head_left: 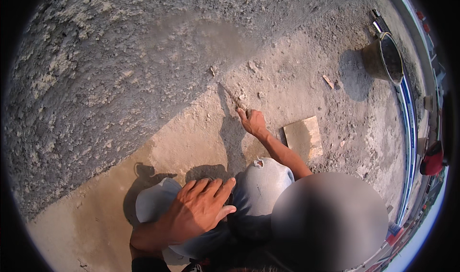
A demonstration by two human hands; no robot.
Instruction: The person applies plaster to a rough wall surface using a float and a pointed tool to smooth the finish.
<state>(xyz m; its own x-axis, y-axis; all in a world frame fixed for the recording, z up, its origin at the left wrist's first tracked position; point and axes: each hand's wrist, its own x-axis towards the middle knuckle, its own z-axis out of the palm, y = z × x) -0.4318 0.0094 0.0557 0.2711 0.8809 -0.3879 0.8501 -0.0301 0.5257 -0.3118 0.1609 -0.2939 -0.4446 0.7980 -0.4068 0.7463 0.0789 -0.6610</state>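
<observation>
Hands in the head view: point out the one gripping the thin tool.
The right hand, the one farther from the camera, grips the thin tool; the left hand, nearer, is open, with nothing visible in it.

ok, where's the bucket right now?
Head view, upper right: the bucket is beside the long blue-and-white bar, above and right of the right hand.

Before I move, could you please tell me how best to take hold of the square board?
Probably pinch the square board by its left edge, coming from the left: its broad face is up, and shadow along that edge suggests some clearance.
</observation>
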